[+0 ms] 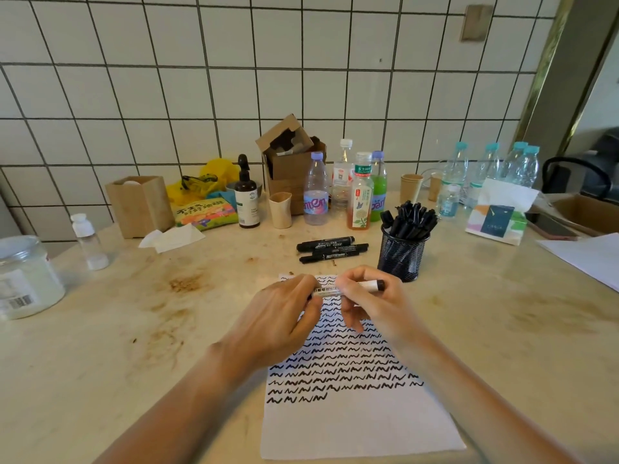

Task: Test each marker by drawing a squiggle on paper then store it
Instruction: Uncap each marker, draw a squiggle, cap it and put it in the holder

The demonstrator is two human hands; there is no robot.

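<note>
Head view: both hands meet above the far end of the paper (351, 420), holding one marker (330, 291) level between them. The left hand (284, 316) curls its fingers round the marker's left end; the right hand (366, 301) pinches the barrel near the right end, where a dark tip or cap pokes out past the fingers. Whether the cap is on or off I cannot tell.

The paper is a thin white sheet, flat, its near edge close to the table's near edge; rows of black squiggles fill its far half, and the near part under the forearms is blank. Just beyond the hands lie three black markers (330, 248), side by side, with bare tabletop to their left. Just beyond and right of the right hand stands a round black mesh cup (402, 254) packed with upright black markers. The table (117, 346) is smooth pale stone with brown stains, broadly open left and right of the forearms. Far behind the hands, plastic bottles (360, 192), paper cups and a cardboard box (289, 162) crowd the tiled wall.
</note>
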